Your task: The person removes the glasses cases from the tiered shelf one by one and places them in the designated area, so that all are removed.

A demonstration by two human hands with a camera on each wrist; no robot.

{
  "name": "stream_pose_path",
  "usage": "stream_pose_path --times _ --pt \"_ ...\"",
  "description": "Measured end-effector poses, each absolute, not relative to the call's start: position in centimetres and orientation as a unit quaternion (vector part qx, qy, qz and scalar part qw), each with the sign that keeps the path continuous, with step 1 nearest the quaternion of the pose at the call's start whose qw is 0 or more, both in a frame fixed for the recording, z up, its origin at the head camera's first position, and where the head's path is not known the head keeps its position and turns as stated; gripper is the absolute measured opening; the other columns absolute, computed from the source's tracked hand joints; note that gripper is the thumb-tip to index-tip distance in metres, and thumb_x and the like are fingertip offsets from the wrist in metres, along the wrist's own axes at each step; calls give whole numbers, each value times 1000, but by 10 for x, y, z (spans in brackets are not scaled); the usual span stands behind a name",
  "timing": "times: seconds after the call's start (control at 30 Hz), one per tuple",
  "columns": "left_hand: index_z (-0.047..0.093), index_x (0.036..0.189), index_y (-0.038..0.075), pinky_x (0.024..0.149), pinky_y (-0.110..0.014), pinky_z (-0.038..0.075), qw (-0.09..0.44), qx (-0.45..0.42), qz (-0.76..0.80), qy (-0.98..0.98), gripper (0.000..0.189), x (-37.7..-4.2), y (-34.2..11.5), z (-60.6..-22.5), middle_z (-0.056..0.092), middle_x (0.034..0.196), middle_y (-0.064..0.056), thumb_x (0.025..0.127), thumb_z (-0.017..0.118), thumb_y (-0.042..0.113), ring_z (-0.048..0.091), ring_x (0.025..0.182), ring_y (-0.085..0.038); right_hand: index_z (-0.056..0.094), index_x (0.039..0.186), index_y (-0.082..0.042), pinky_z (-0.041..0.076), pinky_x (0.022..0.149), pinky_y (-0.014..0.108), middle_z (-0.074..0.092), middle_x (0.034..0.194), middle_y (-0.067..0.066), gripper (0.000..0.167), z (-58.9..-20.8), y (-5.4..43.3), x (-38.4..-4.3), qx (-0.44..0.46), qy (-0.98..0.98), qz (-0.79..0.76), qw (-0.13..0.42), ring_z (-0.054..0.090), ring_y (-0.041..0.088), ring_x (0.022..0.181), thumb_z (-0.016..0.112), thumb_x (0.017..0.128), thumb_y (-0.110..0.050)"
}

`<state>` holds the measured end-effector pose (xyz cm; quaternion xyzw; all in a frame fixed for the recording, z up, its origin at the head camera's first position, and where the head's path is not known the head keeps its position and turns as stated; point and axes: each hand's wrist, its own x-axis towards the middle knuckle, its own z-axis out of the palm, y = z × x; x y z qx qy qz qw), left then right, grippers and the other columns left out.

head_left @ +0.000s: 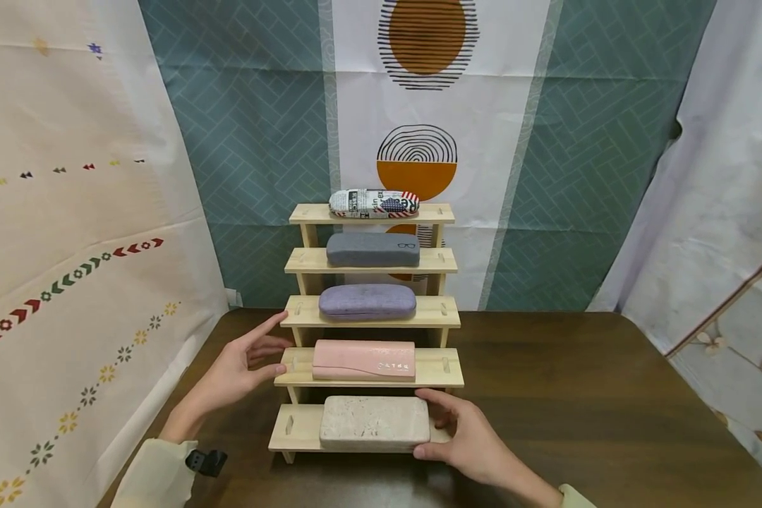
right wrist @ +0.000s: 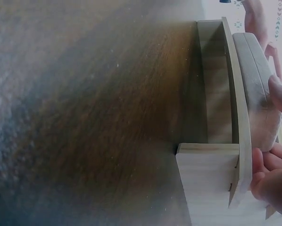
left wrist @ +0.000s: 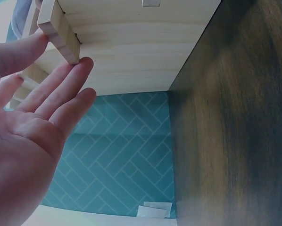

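Observation:
A wooden tiered display stand [head_left: 279, 428] holds one glasses case on each step. My right hand [head_left: 466, 436] grips the right end of the beige glasses case [head_left: 375, 422] on the lowest step, thumb at the front and index finger at the back top edge. The right wrist view shows this beige case [right wrist: 256, 70] lying on the board with fingers at its end. At the stand's left side my left hand [head_left: 244, 361] has its thumb at the second step's edge and its index fingertip at the third. Its fingers [left wrist: 61, 92] look mostly straight beside a board end.
Above sit a pink case [head_left: 363, 358], a purple case [head_left: 367, 301], a grey case [head_left: 372, 250] and a newspaper-print case [head_left: 373, 203]. The stand is on a dark wooden table [head_left: 546, 395]. Patterned cloths [head_left: 267, 141] hang behind and at both sides.

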<state>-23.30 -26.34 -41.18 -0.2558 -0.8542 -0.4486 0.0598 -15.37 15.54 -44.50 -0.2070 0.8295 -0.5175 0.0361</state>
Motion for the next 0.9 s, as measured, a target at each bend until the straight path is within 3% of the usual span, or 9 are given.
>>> stream_pose_path --times 0.23,0.4,0.67,0.83,0.9 --pt "34 167 22 99 -48 54 63 -262 -446 -854 92 -234 -265 -413 70 132 -16 91 83 5 69 119 -31 62 145 -3 53 83 31 65 135 9 79 -447 152 -154 -209 829 -517 35 63 20 94 98 76 -17" --pt "34 167 21 99 -47 55 66 -262 -444 -854 93 -235 -265 -412 69 132 -19 91 83 4 70 118 -31 63 144 -4 52 81 30 67 128 9 77 -448 153 -155 -207 831 -515 34 62 20 91 97 77 -18" --pt "35 167 22 99 -35 54 57 -265 -457 -847 91 -235 -266 -411 69 131 -18 92 82 3 69 119 -30 60 146 -1 56 80 32 64 136 17 85 -448 151 -158 -212 815 -538 50 68 19 93 99 72 -14" --pt "35 167 22 99 -33 54 54 -268 -462 -844 90 -235 -267 -412 70 131 -16 92 82 3 69 119 -30 59 146 2 56 74 30 67 125 15 87 -447 148 -159 -211 808 -547 62 69 19 87 100 70 -10" --pt "35 167 22 99 -35 54 55 -268 -462 -844 91 -235 -267 -413 70 131 -16 92 82 3 69 119 -30 60 145 0 56 78 31 67 125 12 85 -448 146 -159 -214 816 -534 53 68 19 92 100 70 -13"
